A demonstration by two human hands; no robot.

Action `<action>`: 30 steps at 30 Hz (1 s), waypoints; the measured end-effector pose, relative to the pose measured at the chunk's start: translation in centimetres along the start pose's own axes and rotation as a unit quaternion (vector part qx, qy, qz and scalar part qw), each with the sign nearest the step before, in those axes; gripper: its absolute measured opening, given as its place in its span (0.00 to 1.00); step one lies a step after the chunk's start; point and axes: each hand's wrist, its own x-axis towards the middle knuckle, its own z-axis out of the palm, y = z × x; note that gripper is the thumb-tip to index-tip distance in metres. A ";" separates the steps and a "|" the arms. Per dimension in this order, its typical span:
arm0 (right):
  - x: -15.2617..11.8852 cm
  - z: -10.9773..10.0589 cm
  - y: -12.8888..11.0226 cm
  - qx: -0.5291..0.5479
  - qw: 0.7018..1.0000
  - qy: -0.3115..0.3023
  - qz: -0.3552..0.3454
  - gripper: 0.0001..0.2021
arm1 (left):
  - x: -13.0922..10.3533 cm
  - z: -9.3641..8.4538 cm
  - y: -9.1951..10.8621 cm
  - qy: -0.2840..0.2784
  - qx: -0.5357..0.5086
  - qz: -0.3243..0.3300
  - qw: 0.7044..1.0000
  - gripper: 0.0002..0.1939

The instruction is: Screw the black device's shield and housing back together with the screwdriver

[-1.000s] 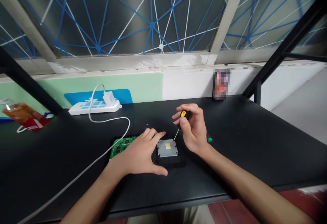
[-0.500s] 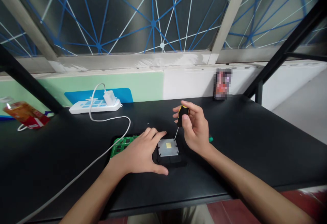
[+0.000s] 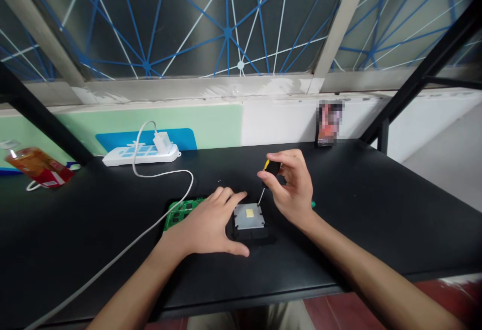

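My right hand (image 3: 291, 187) is closed around a screwdriver (image 3: 272, 166) with a black and yellow handle. Its thin shaft slants down to the far right corner of a square silver metal plate (image 3: 244, 220), where a small dark screw spot shows. A pale yellow pad (image 3: 249, 213) sits on the plate, which lies on a black casing (image 3: 259, 235). My left hand (image 3: 209, 224) lies spread just left of the plate, thumb and forefinger apart at the casing's near and far sides. Partly under that hand is a green circuit board (image 3: 175, 215).
A white cable (image 3: 124, 250) runs across the left of the black table (image 3: 369, 209) from a white power strip (image 3: 141, 155). A tipped drink bottle (image 3: 39, 168) is at far left. A phone-like item (image 3: 329, 125), blurred out, leans against the wall. Something green (image 3: 313, 204) peeks out behind my right wrist.
My right fingers have turned on the screwdriver handle, and the handle leans slightly more to the right. Its tip stays at the same corner of the plate. My left hand has not moved.
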 end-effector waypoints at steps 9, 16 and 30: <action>-0.6 -0.5 -0.2 0.060 0.994 -0.046 0.075 0.17 | 0.0 0.1 0.0 -0.001 0.000 0.000 1.000 0.54; -0.9 -0.3 0.1 0.095 0.993 -0.040 0.059 0.16 | 0.0 0.0 0.0 -0.004 0.004 -0.002 1.000 0.55; -0.1 -0.2 -0.3 0.007 0.999 -0.019 0.041 0.18 | 0.0 -0.1 0.0 0.000 -0.004 0.001 1.000 0.54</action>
